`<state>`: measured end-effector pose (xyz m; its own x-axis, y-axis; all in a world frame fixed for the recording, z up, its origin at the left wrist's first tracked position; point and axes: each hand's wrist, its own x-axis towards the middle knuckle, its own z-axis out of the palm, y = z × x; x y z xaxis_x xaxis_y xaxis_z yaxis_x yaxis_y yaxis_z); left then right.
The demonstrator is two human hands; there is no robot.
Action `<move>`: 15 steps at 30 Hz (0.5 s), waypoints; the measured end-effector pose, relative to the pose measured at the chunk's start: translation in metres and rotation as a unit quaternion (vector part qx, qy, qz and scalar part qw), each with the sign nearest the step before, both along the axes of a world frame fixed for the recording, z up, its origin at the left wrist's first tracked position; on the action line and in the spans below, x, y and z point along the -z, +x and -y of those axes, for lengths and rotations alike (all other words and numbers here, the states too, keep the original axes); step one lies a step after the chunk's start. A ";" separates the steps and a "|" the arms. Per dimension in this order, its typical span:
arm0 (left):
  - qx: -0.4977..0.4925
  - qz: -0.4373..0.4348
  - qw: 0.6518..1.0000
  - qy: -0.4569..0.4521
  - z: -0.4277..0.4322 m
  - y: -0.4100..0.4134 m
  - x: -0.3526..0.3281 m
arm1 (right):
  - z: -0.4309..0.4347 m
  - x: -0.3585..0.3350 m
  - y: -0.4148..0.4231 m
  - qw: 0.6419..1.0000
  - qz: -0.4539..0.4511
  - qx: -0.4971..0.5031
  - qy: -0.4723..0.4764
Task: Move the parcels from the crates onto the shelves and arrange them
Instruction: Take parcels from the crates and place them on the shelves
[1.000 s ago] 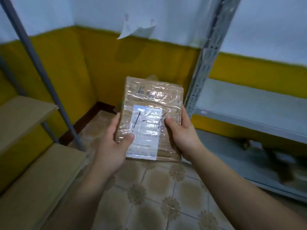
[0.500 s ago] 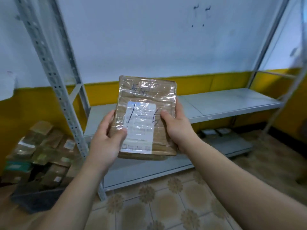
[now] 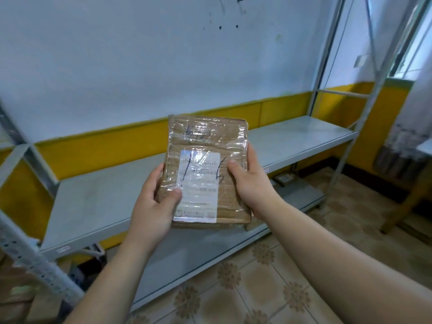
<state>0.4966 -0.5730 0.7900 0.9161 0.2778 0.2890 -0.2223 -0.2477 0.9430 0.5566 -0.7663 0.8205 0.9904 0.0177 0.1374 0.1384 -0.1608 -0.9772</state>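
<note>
A flat brown cardboard parcel [image 3: 205, 146], wrapped in clear tape with a white label marked in black pen, is held up in front of me. My left hand [image 3: 154, 204] grips its left edge, thumb on the label's lower corner. My right hand [image 3: 252, 183] grips its right edge, thumb on the front face. Behind the parcel runs a long grey metal shelf [image 3: 98, 202], bare on top. A lower grey shelf [image 3: 210, 253] sits just above the floor beneath it.
A perforated metal upright [image 3: 35, 260] stands at the left, with blurred parcels [image 3: 16, 291] on the floor behind it. More uprights [image 3: 357, 127] rise at the right. A small box [image 3: 284, 178] lies on the lower shelf. Patterned floor tiles [image 3: 268, 288] fill the foreground.
The view has swung right, from the corner to the long grey shelf. The pile of parcels has slid to the left edge. Both hands keep the same hold on the parcel.
</note>
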 end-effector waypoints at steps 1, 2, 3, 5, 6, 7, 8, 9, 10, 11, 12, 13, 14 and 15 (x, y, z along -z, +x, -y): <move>0.008 -0.002 1.000 0.001 -0.001 0.014 0.005 | 0.001 0.004 0.011 1.000 -0.007 0.007 0.001; 0.015 -0.004 1.000 0.002 0.000 0.026 0.009 | 0.004 0.008 0.021 1.000 -0.012 0.015 0.003; 0.022 -0.008 1.000 0.004 0.003 0.038 0.014 | 0.008 0.013 0.030 1.000 -0.016 0.025 0.002; 0.034 -0.022 0.999 0.006 0.012 0.059 0.024 | 0.020 0.024 0.049 0.999 -0.023 0.042 -0.006; 0.038 -0.031 0.999 0.005 0.018 0.068 0.028 | 0.027 0.029 0.057 0.999 -0.032 0.043 -0.008; 0.041 -0.040 0.998 0.002 0.026 0.075 0.032 | 0.036 0.035 0.065 0.998 -0.046 0.040 -0.008; 0.044 -0.050 0.998 0.000 0.034 0.083 0.037 | 0.046 0.040 0.074 0.998 -0.060 0.036 -0.007; 0.049 -0.061 0.997 -0.003 0.044 0.092 0.042 | 0.056 0.047 0.084 0.997 -0.074 0.032 -0.008; 0.054 -0.073 0.996 -0.004 0.054 0.100 0.048 | 0.067 0.054 0.093 0.996 -0.087 0.028 -0.011; 0.057 -0.085 0.995 -0.004 0.065 0.108 0.054 | 0.078 0.061 0.103 0.995 -0.100 0.024 -0.015; 0.056 -0.096 0.994 -0.006 0.076 0.117 0.062 | 0.089 0.070 0.113 0.993 -0.114 0.020 -0.020; 0.052 -0.107 0.993 -0.009 0.090 0.124 0.071 | 0.101 0.080 0.124 0.991 -0.129 0.014 -0.025; 0.042 -0.120 0.992 -0.012 0.103 0.132 0.080 | 0.114 0.091 0.134 0.989 -0.144 0.007 -0.031; 0.030 -0.129 0.991 -0.015 0.117 0.139 0.091 | 0.127 0.103 0.144 0.987 -0.158 0.000 -0.037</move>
